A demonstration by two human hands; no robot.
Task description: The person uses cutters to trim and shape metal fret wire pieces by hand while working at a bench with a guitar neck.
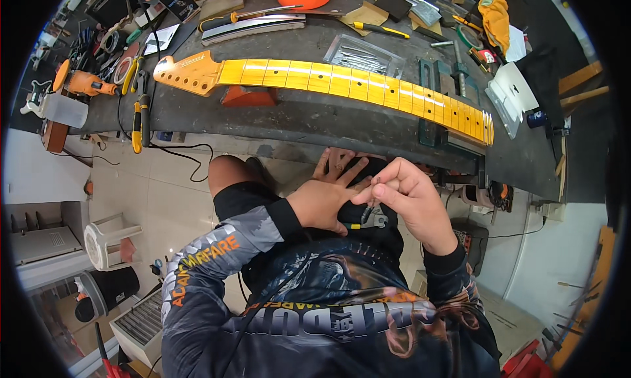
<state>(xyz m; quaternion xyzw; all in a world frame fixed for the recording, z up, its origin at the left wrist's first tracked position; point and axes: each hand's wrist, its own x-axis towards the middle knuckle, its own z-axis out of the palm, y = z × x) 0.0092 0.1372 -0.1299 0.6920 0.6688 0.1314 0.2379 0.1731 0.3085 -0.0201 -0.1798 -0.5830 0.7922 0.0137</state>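
Note:
My left hand [323,197] lies over my lap with its fingers spread, nothing visible in it. Close beside it, my right hand [409,195] is closed in a pinch, thumb against fingertips; whatever is between them is too small to make out. Below the two hands, a pair of pliers or cutters [375,219] with a yellow-and-black handle rests on my lap. Beyond them a yellow guitar neck [315,78] with dark dots lies along the workbench, headstock to the left. A red block [250,96] sits under it near the headstock.
The dark workbench [296,123] has its front edge just past my hands. On it are a clear tray of thin metal tools [363,55], a vise [430,125], yellow-handled pliers [140,123], an orange power tool [85,82] and a yellow-black screwdriver [220,21]. A black cable [190,156] hangs down.

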